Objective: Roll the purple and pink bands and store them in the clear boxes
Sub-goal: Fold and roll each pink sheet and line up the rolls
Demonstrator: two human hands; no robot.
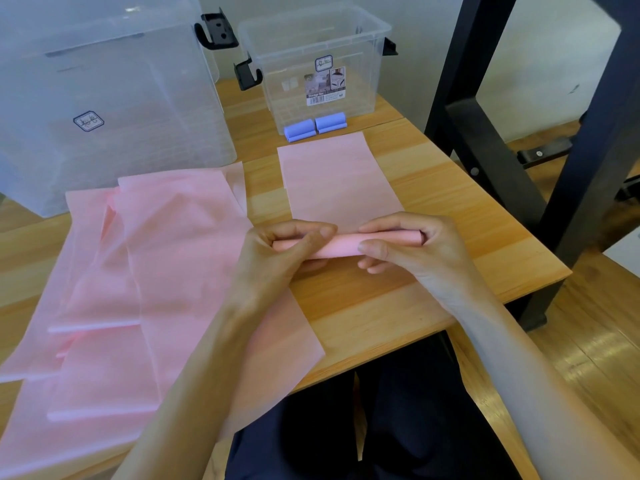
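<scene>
Between both hands, the rolled pink band (341,244) lies pinched, left fingers (311,237) and right fingers (384,226) curled around it.

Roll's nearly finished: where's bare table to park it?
Bare wooden table lies right of the flat pink band, and along the near edge below both hands. Left is crowded with loose pink bands; two purple rolls front the small clear box.

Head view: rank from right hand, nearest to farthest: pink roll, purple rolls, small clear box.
1. Pink roll: gripped by the right hand at its right end, with the left hand on the other end.
2. Purple rolls: beyond the flat pink band, at the foot of the box.
3. Small clear box: just behind them, at the table's back.
</scene>
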